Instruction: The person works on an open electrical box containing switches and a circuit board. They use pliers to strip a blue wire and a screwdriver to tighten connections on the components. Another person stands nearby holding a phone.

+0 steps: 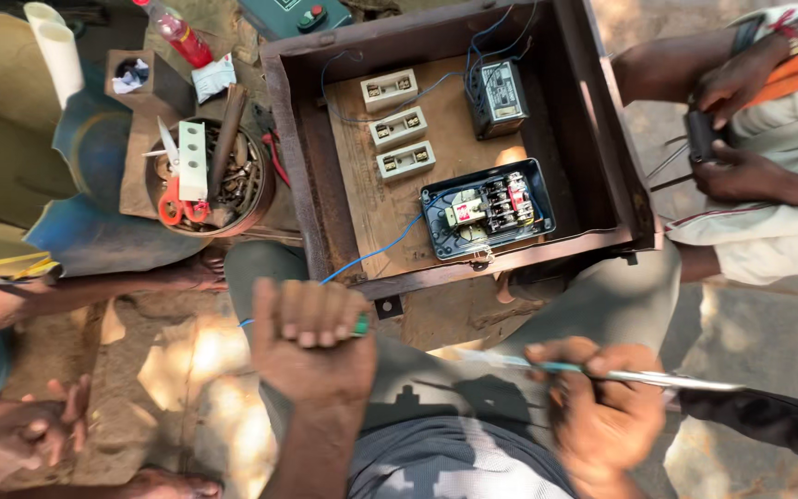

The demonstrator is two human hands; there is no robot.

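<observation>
At the far left, white tubes [55, 51] are seen, and near them a round bowl [260, 199] filled with scrap parts, a white block [192, 160] and red-handled scissors [180, 210]. A red bottle [177, 33] lies beyond it. At the near left, another person's open hand [34, 427] is shown above the ground.

The left hand [311, 346] is held clenched as a fist, its grip closed around a small green-tipped object [360, 324]; what else is enclosed cannot be told. A blue wire [376, 251] is run from beside this fist into the rusty metal box [311, 176] just beyond it. Inside the box, three white terminal blocks [399, 127], a dark grey unit [499, 98] and an opened switch unit [487, 210] are mounted.

The right hand [598, 411] is closed around a teal-handled tool [602, 372], whose metal shaft is pointed to the right, over the lap.

At the far right, a dark device [700, 135] is held by another person's two hands [741, 120].
</observation>
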